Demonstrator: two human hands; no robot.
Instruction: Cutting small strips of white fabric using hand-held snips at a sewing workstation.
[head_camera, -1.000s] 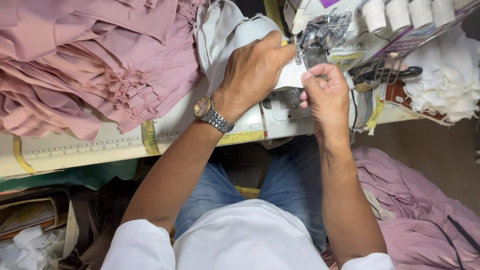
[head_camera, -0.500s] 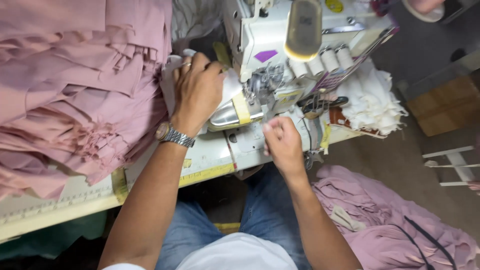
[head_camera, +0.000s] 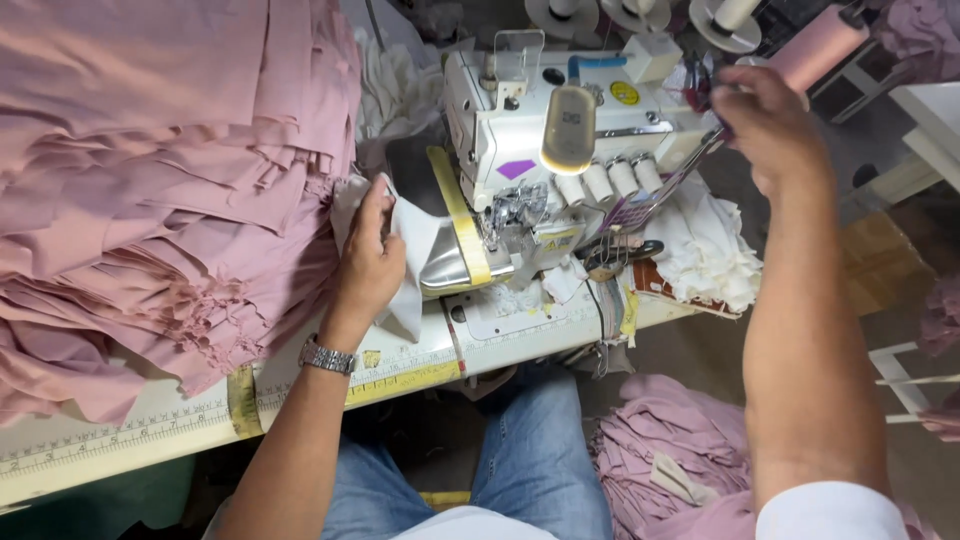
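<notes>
My left hand (head_camera: 368, 262), with a metal watch on its wrist, rests on a white piece of cloth (head_camera: 412, 240) lying on the sewing table, fingers pinching its edge just left of the white overlock sewing machine (head_camera: 540, 150). My right hand (head_camera: 765, 125) is raised at the machine's right side, near the pink thread cone (head_camera: 820, 45). Its fingers are closed around something small and dark; I cannot tell what. A big pile of pink fabric pieces (head_camera: 150, 190) lies left of my left hand.
White cloth scraps (head_camera: 710, 250) and black scissors (head_camera: 615, 252) lie right of the machine. A measuring tape strip (head_camera: 120, 435) runs along the table's front edge. More pink fabric (head_camera: 670, 460) is heaped on the floor by my blue-jeaned legs.
My right hand has left the table's front edge and risen to the machine's upper right. My left hand stays on the white cloth. The view has shifted.
</notes>
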